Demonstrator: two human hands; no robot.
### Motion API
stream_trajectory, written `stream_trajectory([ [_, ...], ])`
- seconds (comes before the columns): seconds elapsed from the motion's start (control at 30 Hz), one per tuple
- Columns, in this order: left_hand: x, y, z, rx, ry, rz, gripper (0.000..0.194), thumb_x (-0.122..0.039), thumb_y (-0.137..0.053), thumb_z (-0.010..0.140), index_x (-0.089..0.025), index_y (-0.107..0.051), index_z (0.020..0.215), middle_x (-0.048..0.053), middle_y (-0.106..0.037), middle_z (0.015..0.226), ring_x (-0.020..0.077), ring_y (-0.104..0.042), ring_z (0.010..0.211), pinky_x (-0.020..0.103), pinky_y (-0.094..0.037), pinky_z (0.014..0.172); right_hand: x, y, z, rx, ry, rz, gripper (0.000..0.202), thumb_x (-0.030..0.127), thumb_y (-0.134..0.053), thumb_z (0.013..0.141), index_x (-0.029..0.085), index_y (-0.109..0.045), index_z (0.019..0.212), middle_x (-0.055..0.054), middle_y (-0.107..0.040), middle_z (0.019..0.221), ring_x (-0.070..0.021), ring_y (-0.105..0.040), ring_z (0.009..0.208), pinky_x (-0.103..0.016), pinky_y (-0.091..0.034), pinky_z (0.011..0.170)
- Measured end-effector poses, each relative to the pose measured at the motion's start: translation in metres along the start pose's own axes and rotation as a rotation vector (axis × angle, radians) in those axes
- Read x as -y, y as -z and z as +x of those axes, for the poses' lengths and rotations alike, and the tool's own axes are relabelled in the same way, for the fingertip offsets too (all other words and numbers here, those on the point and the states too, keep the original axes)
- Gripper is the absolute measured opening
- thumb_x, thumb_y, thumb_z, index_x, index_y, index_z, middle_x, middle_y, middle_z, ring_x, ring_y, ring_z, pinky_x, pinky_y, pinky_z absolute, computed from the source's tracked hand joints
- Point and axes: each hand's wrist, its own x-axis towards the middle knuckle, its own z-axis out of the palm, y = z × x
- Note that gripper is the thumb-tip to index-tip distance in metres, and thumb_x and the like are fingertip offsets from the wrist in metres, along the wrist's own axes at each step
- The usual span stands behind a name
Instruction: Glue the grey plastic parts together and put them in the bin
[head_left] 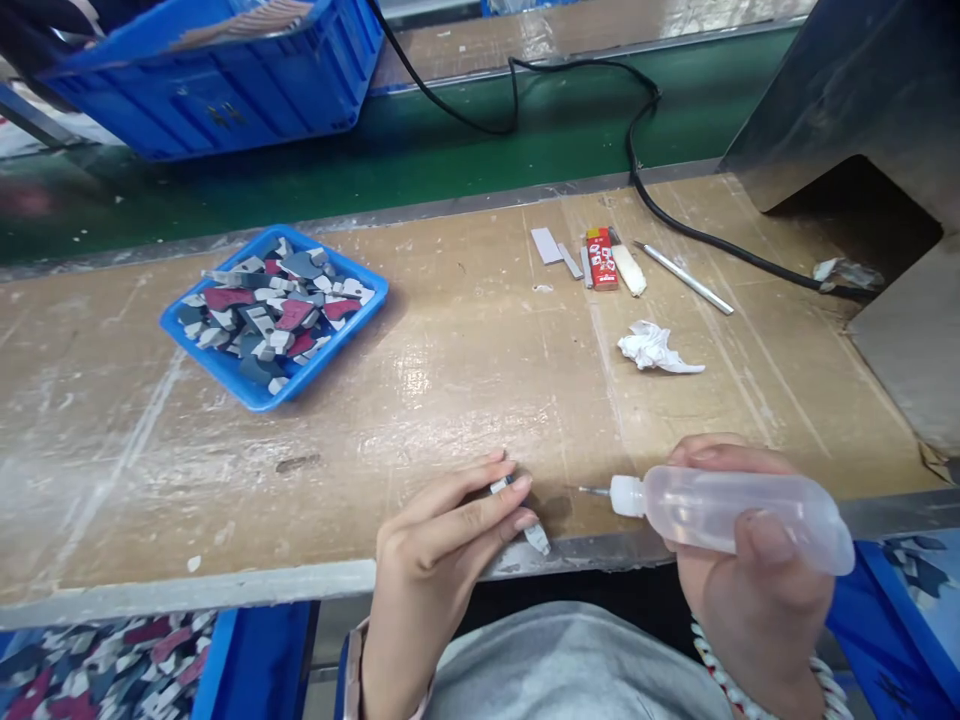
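In the head view my left hand (457,525) is closed on a small grey and white piece (536,538) at the table's front edge. The fingers cover the middle of the piece. To the right, my right hand (750,590) grips a translucent squeeze bottle (724,510), held on its side. The bottle's white cap and thin metal tip point left, toward the piece, with a gap between them. A blue tray (262,398) on the left of the table holds many small grey, white and dark red pieces.
A lighter-sized red packet (601,260), a metal pen-like tool (686,277) and crumpled tissue (654,348) lie behind my right hand. A black cable (720,243) crosses the back right. Blue bins stand at far left (247,90) and below the table (259,660).
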Motion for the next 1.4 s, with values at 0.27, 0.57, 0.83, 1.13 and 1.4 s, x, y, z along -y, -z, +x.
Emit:
stream_trajectory([
  [0.27,-0.001,0.000,0.005,-0.014,0.028,-0.053,0.034,-0.016,-0.080,0.083,-0.030,-0.076,0.113,0.001,-0.077,0.113,0.0199,-0.073,0.109,0.030,-0.062,0.099,0.011,-0.029,-0.003,-0.077,0.204,0.030,0.019,0.041,-0.070,0.087,0.023,-0.067,0.093,-0.004,-0.062,0.076,-0.0215,-0.060,0.071,-0.035,-0.048,0.057],
  [0.57,0.007,-0.005,0.003,-0.041,0.008,-0.093,0.028,-0.028,-0.078,0.086,-0.031,-0.077,0.113,0.004,-0.078,0.109,0.0232,-0.074,0.107,0.034,-0.064,0.095,0.010,-0.030,-0.007,0.026,0.155,0.046,0.023,0.038,-0.076,0.082,0.021,-0.068,0.096,-0.003,-0.066,0.082,-0.0202,-0.063,0.076,-0.033,-0.050,0.063],
  [0.83,0.000,-0.003,0.005,-0.017,0.055,-0.111,0.032,-0.020,-0.081,0.082,-0.030,-0.077,0.112,0.005,-0.078,0.109,0.0248,-0.074,0.108,0.034,-0.064,0.095,0.009,-0.033,-0.009,0.074,0.133,0.036,0.020,0.035,-0.076,0.085,0.022,-0.069,0.098,-0.006,-0.066,0.084,-0.0216,-0.064,0.075,-0.034,-0.051,0.059],
  [1.13,-0.001,-0.004,0.005,-0.029,0.072,-0.122,0.033,-0.019,-0.083,0.080,-0.031,-0.078,0.110,0.004,-0.078,0.108,0.0239,-0.074,0.107,0.032,-0.063,0.095,0.007,-0.034,-0.009,0.001,0.132,-0.002,0.023,0.043,-0.074,0.088,0.021,-0.070,0.093,-0.005,-0.065,0.079,-0.0209,-0.063,0.070,-0.033,-0.049,0.056],
  [1.4,0.002,-0.004,0.004,-0.033,0.065,-0.116,0.031,-0.019,-0.083,0.080,-0.030,-0.078,0.109,0.005,-0.078,0.108,0.0242,-0.075,0.107,0.032,-0.063,0.095,0.006,-0.033,-0.010,0.002,0.218,-0.032,0.025,0.044,-0.072,0.089,0.021,-0.069,0.097,-0.005,-0.066,0.078,-0.0218,-0.063,0.070,-0.035,-0.050,0.058],
])
